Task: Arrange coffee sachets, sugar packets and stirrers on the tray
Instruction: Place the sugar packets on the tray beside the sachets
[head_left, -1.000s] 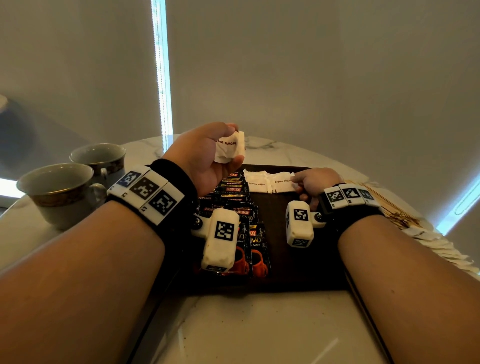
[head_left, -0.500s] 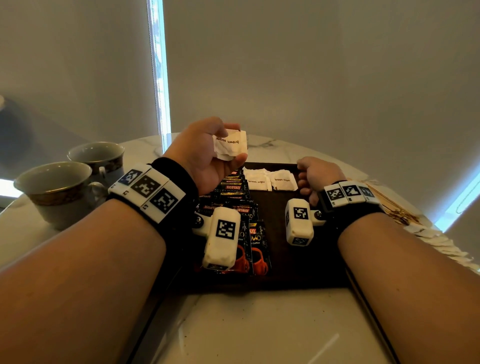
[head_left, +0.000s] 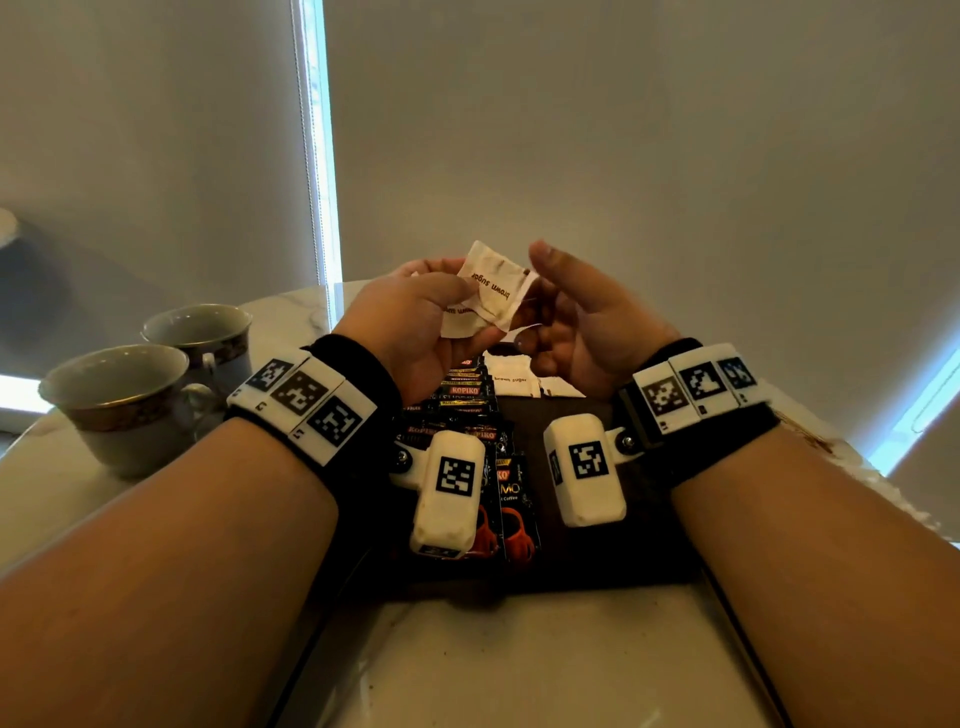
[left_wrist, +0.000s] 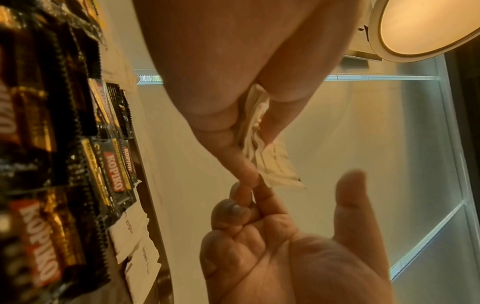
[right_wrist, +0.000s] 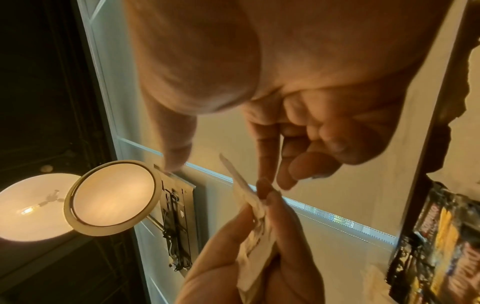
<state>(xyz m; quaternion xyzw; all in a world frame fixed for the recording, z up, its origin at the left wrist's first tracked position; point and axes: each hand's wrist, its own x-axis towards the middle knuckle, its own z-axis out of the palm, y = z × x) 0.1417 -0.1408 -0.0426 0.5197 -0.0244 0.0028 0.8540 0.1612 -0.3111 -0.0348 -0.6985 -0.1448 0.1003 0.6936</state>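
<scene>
- The sugar packets (head_left: 488, 296) were pinched in the left grip (head_left: 415, 322), raised above the tray's (head_left: 571, 561) far edge.
- The right grip (head_left: 576, 322) was loosely curled just beside them; contact could not be told.

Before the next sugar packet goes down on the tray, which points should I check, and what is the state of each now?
1. Left hand holds the white paper brown-sugar packets: ok.
2. Right hand grips one packet: cannot tell.
3. Number of packets held: cannot tell.
4. Bare room on the dark wooden tray right of the black coffee sachets: ok.
5. Sugar packets already on tray lie flat: ok.
</scene>
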